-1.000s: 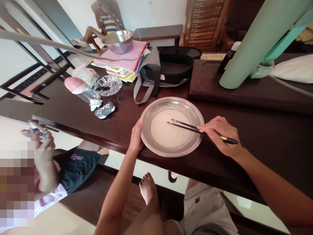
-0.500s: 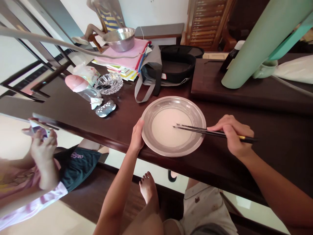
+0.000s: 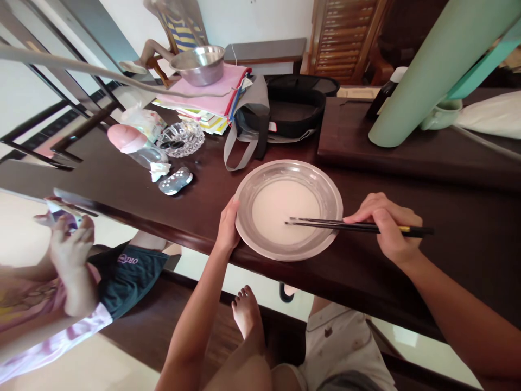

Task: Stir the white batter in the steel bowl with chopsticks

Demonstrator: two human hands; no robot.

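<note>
A wide metal bowl [image 3: 329, 195] stands near the front edge of the dark wooden table [image 3: 195, 212]. Smooth white liquid [image 3: 280, 203] fills its bottom. My left hand [image 3: 228, 225] grips the bowl's left rim, with the fingers partly hidden beneath it. Wrapped round a pair of black chopsticks [image 3: 325, 223], my right hand [image 3: 388, 225] is to the right of the bowl. The chopsticks reach over the right rim, and their tips are in or at the surface of the liquid, slightly apart.
Behind the bowl are a black and grey bag [image 3: 285, 114] and a pile of books [image 3: 203, 117] topped by a steel basin [image 3: 199, 65]. A glass ashtray [image 3: 183, 138], a pink-topped bottle [image 3: 130, 141] and a game controller [image 3: 176, 181] lie left. A seated person [image 3: 73, 266] holds a phone.
The chopstick tips have shifted slightly toward me within the liquid, and the chopsticks now lie more level across the view. The bowl and my left hand have stayed in place.
</note>
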